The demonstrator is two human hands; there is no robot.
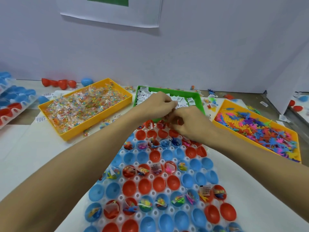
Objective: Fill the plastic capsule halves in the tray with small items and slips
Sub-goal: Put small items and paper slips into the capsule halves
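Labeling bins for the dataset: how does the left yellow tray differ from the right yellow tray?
The left yellow tray holds clear-wrapped packets of tiny multicolored bits; the right yellow tray holds loose, bright flat plastic figures. The left one sits left of the green tray, the right one right of it. Both are shallow, rectangular and angled.

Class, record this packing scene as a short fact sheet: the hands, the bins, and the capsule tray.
left hand: fingers curled, pinching paper slips over the green bin
right hand: fingers curled beside it, contents unclear
left yellow bin: wrapped candies
right yellow bin: colourful plastic toys
capsule tray: red and blue halves, some filled, some empty
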